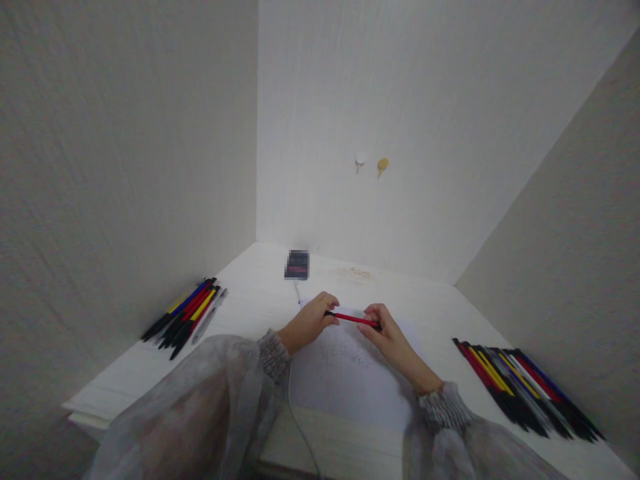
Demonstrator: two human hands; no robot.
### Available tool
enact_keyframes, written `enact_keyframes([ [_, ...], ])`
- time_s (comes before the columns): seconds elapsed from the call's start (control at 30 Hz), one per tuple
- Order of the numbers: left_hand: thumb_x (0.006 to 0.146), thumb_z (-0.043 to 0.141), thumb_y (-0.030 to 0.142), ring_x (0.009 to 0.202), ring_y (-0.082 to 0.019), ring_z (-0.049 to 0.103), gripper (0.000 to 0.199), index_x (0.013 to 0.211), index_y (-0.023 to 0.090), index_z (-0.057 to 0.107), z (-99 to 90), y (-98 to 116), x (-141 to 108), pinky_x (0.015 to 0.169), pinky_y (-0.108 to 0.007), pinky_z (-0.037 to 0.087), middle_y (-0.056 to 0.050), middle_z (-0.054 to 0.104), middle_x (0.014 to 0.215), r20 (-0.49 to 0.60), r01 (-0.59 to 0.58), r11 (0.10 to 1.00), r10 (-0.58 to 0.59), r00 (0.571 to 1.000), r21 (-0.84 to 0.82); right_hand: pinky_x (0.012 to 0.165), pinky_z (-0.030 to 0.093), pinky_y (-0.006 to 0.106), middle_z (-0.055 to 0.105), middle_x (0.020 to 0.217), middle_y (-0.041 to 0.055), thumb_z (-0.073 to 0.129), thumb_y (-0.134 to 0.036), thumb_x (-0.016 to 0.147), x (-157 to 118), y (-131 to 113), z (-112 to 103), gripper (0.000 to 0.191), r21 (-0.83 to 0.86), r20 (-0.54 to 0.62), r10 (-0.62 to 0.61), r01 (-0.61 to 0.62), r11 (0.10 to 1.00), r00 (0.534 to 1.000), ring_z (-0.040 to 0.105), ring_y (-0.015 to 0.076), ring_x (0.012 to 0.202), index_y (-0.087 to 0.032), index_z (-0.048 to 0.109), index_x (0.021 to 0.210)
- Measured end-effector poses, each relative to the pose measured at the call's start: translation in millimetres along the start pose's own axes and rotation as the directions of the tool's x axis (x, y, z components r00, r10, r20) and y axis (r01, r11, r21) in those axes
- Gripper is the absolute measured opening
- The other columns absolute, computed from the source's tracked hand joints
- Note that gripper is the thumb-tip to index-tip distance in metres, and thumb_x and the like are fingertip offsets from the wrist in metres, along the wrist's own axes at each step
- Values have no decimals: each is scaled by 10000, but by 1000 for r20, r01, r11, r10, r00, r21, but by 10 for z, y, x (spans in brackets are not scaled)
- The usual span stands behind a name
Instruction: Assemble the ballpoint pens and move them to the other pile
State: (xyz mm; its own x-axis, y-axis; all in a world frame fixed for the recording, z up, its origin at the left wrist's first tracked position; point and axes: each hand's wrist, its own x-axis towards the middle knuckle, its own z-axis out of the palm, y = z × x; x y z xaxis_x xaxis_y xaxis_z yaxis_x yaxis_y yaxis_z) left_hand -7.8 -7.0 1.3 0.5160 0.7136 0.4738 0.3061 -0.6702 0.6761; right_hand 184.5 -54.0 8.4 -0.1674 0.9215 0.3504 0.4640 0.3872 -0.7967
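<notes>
A red pen (354, 319) with black ends is held roughly level above a white sheet of paper (345, 373). The fingers of my left hand (313, 322) pinch its left end. My right hand (387, 333) grips the other end between thumb and fingers. Faint marks show on the paper below the hands. To the left lies a loose pile of red, yellow, blue, black and clear pens (187, 317). On the right, several pens (525, 387) lie side by side in a slanted row.
A blurred dark object (297, 265) lies near the back wall, with a pale cable (300, 427) running toward the front edge. Two small hooks (361, 159) are on the back wall. Walls enclose the white table (255, 293) at left, back and right.
</notes>
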Motion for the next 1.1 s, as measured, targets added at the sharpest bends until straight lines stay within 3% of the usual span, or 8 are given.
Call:
enact_keyframes([
  [0.47,745,487,142,822,-140,461,186,927,165,452,-27,119,15,758,-279,385,-27,478,869,108,-36,985,18,994,168,369,221,196,393,425,-60,473,-420,740,-4,7,-9,275,2,161,175,-178,984,971,320,64,372,-162,535,671],
  [0.6,781,445,156,798,-128,453,87,859,162,483,-36,120,12,745,-253,379,-30,469,865,172,-149,963,112,979,224,342,180,202,292,343,-78,359,-484,778,-37,-37,34,409,170,279,291,-345,923,915,242,57,307,-176,444,522],
  [0.73,807,409,191,743,-114,448,116,764,155,511,-29,164,19,719,-234,375,-28,460,825,198,-190,945,139,970,265,364,287,222,232,332,-97,318,-494,790,-31,-57,19,430,280,395,331,-456,845,857,224,55,278,-187,393,499],
  [0.8,813,398,197,749,-114,450,137,760,148,514,-24,161,30,725,-233,378,-29,458,819,161,-157,952,118,980,261,416,355,239,371,413,-70,364,-474,779,-12,-46,8,353,275,260,276,-345,898,925,331,70,329,-175,463,620],
  [0.87,812,400,193,770,-118,455,137,764,141,517,-21,143,43,740,-238,382,-31,457,818,114,-115,964,89,989,240,507,410,259,520,632,-7,489,-428,724,9,-32,-4,267,164,35,113,-117,979,993,468,100,488,-173,498,801],
  [0.97,795,433,190,777,-123,459,110,764,136,523,-22,124,54,744,-253,391,-32,461,815,83,-69,979,54,995,193,657,423,290,547,817,46,540,-322,707,23,-21,-27,209,-86,-44,-180,176,981,983,517,148,728,-185,530,864],
  [1.03,782,454,185,769,-125,460,89,759,138,525,-24,135,53,738,-261,396,-31,463,810,77,-48,986,36,996,158,659,419,289,559,785,50,487,-290,747,21,-21,-37,145,-151,-7,-222,218,964,975,521,156,738,-184,562,811],
  [1.1,770,471,175,774,-127,459,63,776,143,526,-28,160,47,741,-269,398,-32,466,821,79,-40,991,30,996,129,582,420,267,569,712,33,486,-297,746,18,-19,-36,157,-130,-23,-132,128,983,991,526,139,628,-182,571,810],
])
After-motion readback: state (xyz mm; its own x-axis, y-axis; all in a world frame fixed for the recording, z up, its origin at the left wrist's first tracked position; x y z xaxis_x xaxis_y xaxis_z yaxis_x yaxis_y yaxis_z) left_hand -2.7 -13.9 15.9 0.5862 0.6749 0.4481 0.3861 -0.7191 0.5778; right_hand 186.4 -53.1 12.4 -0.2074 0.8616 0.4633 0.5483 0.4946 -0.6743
